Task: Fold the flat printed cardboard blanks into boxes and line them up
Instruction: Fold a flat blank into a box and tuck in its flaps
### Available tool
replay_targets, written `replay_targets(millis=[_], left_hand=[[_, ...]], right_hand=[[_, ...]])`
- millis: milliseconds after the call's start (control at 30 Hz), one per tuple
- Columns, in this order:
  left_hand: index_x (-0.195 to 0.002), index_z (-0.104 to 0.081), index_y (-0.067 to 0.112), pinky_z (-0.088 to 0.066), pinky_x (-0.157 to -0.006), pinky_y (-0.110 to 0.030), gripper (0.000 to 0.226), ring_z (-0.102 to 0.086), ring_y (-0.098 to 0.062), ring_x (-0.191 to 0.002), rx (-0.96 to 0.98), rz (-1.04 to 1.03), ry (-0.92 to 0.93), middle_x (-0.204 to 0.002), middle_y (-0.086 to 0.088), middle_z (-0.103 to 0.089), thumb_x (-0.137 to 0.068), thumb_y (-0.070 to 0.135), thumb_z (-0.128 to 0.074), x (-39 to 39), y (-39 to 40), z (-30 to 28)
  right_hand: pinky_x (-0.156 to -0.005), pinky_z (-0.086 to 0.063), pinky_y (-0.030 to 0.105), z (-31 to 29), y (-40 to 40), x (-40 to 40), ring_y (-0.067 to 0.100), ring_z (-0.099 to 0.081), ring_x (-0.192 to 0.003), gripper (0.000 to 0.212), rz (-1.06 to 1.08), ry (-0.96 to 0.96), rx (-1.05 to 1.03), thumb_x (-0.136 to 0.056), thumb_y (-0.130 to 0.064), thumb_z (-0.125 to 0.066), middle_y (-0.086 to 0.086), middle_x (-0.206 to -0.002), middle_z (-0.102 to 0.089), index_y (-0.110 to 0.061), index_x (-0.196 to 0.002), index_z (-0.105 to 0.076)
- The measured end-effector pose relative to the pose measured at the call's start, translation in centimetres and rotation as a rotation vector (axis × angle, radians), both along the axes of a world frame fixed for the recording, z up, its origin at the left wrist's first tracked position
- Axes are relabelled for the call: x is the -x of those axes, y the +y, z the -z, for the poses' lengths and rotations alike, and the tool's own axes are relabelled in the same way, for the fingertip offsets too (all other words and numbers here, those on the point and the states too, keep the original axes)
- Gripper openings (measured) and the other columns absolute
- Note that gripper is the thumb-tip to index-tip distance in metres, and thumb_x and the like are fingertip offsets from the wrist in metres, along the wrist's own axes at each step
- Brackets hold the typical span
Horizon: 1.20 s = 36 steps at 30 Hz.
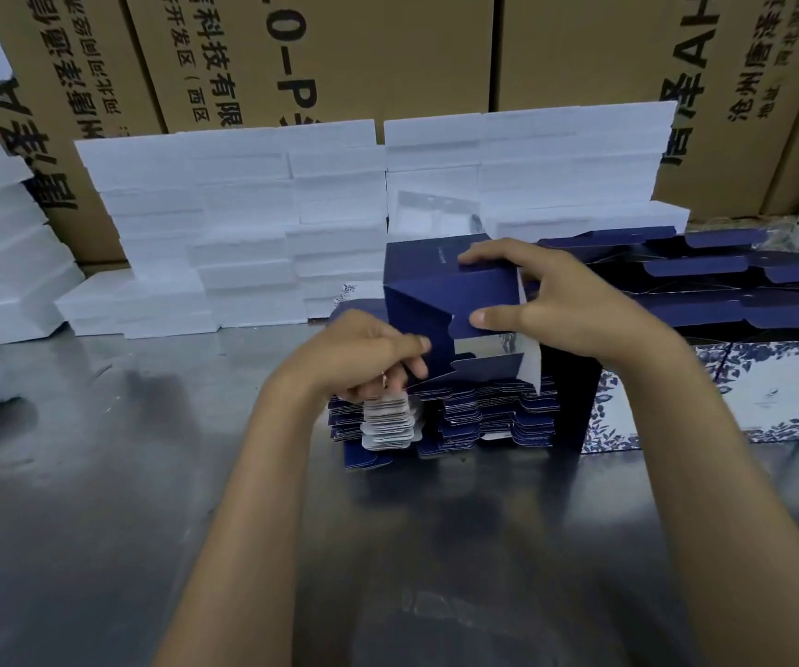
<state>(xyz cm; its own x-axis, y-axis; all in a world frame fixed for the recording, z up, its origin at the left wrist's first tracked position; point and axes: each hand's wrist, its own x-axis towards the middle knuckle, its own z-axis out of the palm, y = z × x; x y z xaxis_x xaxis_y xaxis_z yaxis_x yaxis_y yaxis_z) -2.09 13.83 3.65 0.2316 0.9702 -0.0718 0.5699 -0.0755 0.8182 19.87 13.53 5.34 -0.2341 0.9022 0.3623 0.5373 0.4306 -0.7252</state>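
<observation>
1. Box (440,300), navy, half erected, was held above the stack of flat blanks (460,416) on the steel table (99,474), with its open end toward me and its flaps not yet tucked.
2. My right hand (566,305) spanned the box's right side: fingers (484,255) lay over the top edge, thumb pressed on the near flap, so the hand was clamped on the box.
3. My left hand (363,353) was closed, its fingers pinched together on the lower flap at the box's left corner.
4. Risk, as I judged it: the near flaps overlapped loosely. Pushing one in out of order could have creased the tab or jammed it against the white inner face.
5. Risk: the thin card was held only at its edges. Too hard a squeeze from the right thumb could have buckled the wall or collapsed the tube flat.
6. Risk: the box hung just over the stack, whose tabs fanned unevenly at the front. A downward knock could have slid the top blanks off.
7. Finished boxes (724,276) lay in a row to the right, near my right forearm. A careless sweep while setting this one down could have pushed that line askew.
8. Foam blocks (243,209) stood behind, well apart, and seemed no hazard.
</observation>
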Motion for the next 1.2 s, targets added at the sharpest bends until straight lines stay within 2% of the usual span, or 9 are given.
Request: replay_targets(millis=[133, 233, 300, 367, 433, 533, 667, 867, 1200], left_hand=[[-0.060, -0.061, 0.022, -0.036, -0.044, -0.015, 0.034, -0.046, -0.005, -0.049, -0.425, -0.251, -0.300, -0.052, 0.014, -0.051, -0.090, 0.034, -0.070, 1.0, 0.2, -1.0], [-0.086, -0.068, 0.027, -0.047, -0.064, -0.009, 0.010, -0.058, 0.004, -0.093, -0.622, -0.210, -0.341, -0.096, 0.021, -0.064, -0.085, 0.031, -0.077, 0.3, -0.1, -1.1], [-0.104, -0.070, 0.029, -0.042, -0.085, -0.005, 0.021, -0.053, 0.007, -0.113, -0.658, -0.138, -0.260, -0.122, 0.020, -0.061, -0.085, 0.025, -0.078, -0.6, 0.1, -0.4], [-0.106, -0.072, 0.027, -0.042, -0.099, -0.015, 0.024, -0.056, 0.001, -0.115, -0.661, -0.097, -0.265, -0.125, 0.014, -0.064, -0.086, 0.016, -0.077, -1.6, 0.2, 0.4], [-0.104, -0.074, 0.025, -0.045, -0.105, -0.031, 0.023, -0.059, -0.006, -0.116, -0.674, -0.107, -0.312, -0.119, 0.011, -0.068, -0.086, 0.011, -0.076, -2.5, 0.4, 0.9], [-0.099, -0.076, 0.024, -0.045, -0.105, -0.038, 0.021, -0.059, -0.012, -0.118, -0.720, -0.158, -0.340, -0.112, 0.010, -0.071, -0.084, 0.010, -0.076, -3.1, 0.6, 1.3], [-0.096, -0.077, 0.027, -0.047, -0.106, -0.039, 0.023, -0.062, -0.010, -0.118, -0.655, -0.154, -0.440, -0.111, 0.009, -0.073, -0.083, 0.008, -0.078, -2.5, 0.9, 1.2], [-0.095, -0.076, 0.032, -0.045, -0.110, -0.032, 0.027, -0.058, -0.001, -0.123, -0.604, -0.157, -0.511, -0.112, 0.009, -0.074, -0.081, 0.009, -0.080, -2.2, 1.0, 1.2], [-0.110, -0.077, 0.017, -0.052, -0.102, -0.032, 0.024, -0.058, -0.001, -0.123, -0.552, -0.119, -0.491, -0.126, 0.004, -0.069, -0.089, 0.005, -0.073, -0.9, 1.1, 1.1]], right_hand=[[-0.095, -0.043, 0.027, 0.4, 0.3, 0.4, 0.013, -0.053, -0.107, 0.045, 0.030, 0.017, -0.042, -0.085, -0.013, -0.079, -0.030, -0.120, -0.058, -0.035, -0.121, -0.065], [-0.087, -0.042, 0.019, 0.6, 0.6, 0.4, 0.012, -0.053, -0.108, 0.042, 0.048, 0.057, -0.060, -0.084, -0.013, -0.080, -0.031, -0.119, -0.060, -0.037, -0.116, -0.068], [-0.085, -0.045, 0.016, 0.8, 0.7, 0.5, 0.012, -0.055, -0.106, 0.037, 0.062, 0.098, -0.087, -0.084, -0.015, -0.080, -0.029, -0.119, -0.063, -0.036, -0.112, -0.071], [-0.081, -0.052, 0.015, 0.9, 0.8, 0.7, 0.005, -0.061, -0.097, 0.029, 0.066, 0.183, -0.091, -0.084, -0.016, -0.081, -0.028, -0.112, -0.067, -0.034, -0.105, -0.075], [-0.076, -0.046, 0.004, 1.1, 1.0, 0.9, -0.007, -0.060, -0.090, 0.022, 0.067, 0.256, -0.105, -0.084, -0.016, -0.081, -0.029, -0.102, -0.070, -0.033, -0.097, -0.076], [-0.076, -0.034, -0.002, 1.3, 1.3, 1.5, -0.016, -0.056, -0.096, 0.019, 0.088, 0.258, -0.159, -0.082, -0.014, -0.083, -0.021, -0.106, -0.070, -0.029, -0.093, -0.077], [-0.081, -0.038, 0.003, 1.4, 1.5, 1.6, -0.011, -0.060, -0.104, 0.020, 0.120, 0.319, -0.152, -0.079, -0.015, -0.086, -0.014, -0.114, -0.072, -0.029, -0.094, -0.081], [-0.111, -0.042, 0.027, 1.3, 0.9, 0.8, -0.010, -0.058, -0.115, 0.021, 0.068, 0.348, -0.090, -0.082, -0.015, -0.083, -0.017, -0.117, -0.072, -0.028, -0.098, -0.082], [-0.112, -0.046, 0.037, 1.4, 0.8, 0.4, -0.003, -0.061, -0.119, 0.021, 0.050, 0.415, -0.066, -0.086, -0.009, -0.079, -0.012, -0.119, -0.073, -0.027, -0.096, -0.081]])
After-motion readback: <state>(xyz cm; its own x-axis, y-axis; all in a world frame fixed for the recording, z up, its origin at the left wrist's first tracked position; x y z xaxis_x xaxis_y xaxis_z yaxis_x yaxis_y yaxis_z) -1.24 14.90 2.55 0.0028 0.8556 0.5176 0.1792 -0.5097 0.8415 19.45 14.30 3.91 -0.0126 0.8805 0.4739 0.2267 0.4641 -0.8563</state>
